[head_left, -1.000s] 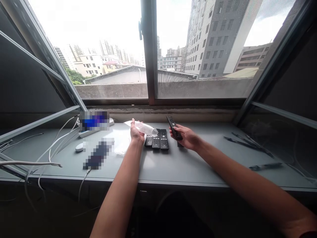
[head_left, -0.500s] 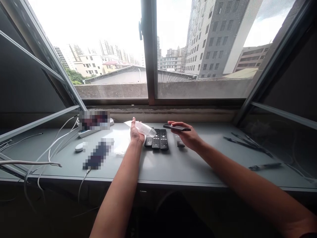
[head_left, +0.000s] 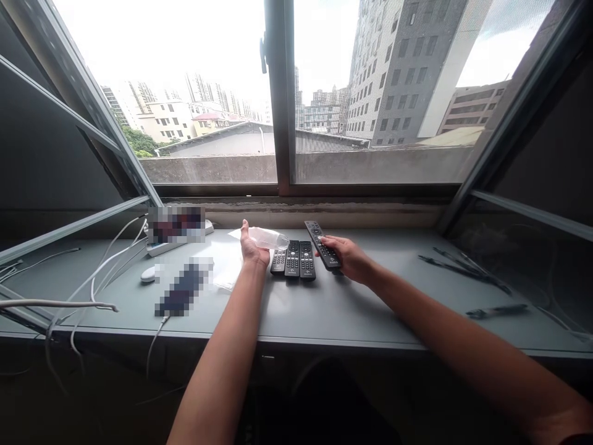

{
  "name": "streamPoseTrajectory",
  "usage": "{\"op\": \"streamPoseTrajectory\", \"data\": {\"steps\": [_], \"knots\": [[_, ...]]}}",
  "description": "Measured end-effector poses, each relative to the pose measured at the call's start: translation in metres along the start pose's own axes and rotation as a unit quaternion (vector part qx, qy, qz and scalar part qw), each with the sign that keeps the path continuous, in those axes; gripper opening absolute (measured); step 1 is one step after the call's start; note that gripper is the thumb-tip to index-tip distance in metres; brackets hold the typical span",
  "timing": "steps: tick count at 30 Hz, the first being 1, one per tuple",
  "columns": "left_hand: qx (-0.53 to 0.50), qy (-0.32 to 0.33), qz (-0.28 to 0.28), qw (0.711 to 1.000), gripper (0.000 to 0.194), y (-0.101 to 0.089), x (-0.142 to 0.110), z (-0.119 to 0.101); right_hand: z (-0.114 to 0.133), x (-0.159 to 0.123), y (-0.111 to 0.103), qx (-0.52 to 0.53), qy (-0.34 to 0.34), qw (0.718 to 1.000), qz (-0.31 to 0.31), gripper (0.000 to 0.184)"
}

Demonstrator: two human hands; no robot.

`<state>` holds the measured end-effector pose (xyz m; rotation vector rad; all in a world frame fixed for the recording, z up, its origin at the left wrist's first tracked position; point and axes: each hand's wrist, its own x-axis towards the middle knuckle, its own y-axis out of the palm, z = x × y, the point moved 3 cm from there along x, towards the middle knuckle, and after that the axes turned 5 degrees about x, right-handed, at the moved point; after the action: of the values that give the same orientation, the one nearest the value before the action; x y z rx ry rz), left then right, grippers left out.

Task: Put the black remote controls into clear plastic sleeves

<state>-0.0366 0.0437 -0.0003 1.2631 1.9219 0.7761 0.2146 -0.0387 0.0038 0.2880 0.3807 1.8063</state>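
Observation:
In my left hand (head_left: pixel 252 252) is a clear plastic sleeve (head_left: pixel 272 238), its round open mouth pointing right. My right hand (head_left: pixel 353 257) grips a black remote control (head_left: pixel 317 235), buttons facing up and tilted, just above the table. Between the hands, three black remote controls (head_left: pixel 292 259) lie side by side on the grey table; the sleeve's mouth hangs over the far end of the left one. Translucent white plastic bags (head_left: pixel 228 269) lie flat to the left of my left hand, partly covered by it.
A power strip (head_left: pixel 155 248) with white cables (head_left: pixel 95 278) stands at the back left. Near it lie a small white round object (head_left: pixel 148 274) and a blurred-out phone-like item (head_left: pixel 183 293). Several dark cable-like strips (head_left: pixel 463 269) and a pen-like object (head_left: pixel 495 311) lie right. The window (head_left: pixel 282 123) rises behind.
The remote control in my right hand has turned from edge-on to buttons up, and the hand has lowered slightly. My left hand has shifted a little left with the sleeve.

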Motion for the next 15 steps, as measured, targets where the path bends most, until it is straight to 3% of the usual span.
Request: {"op": "streamPoseTrajectory", "data": {"steps": [15], "knots": [[-0.004, 0.056, 0.008, 0.998, 0.033, -0.005, 0.009, -0.003, 0.005, -0.017, 0.017, -0.082, 0.047, 0.985, 0.141, 0.046]]}}
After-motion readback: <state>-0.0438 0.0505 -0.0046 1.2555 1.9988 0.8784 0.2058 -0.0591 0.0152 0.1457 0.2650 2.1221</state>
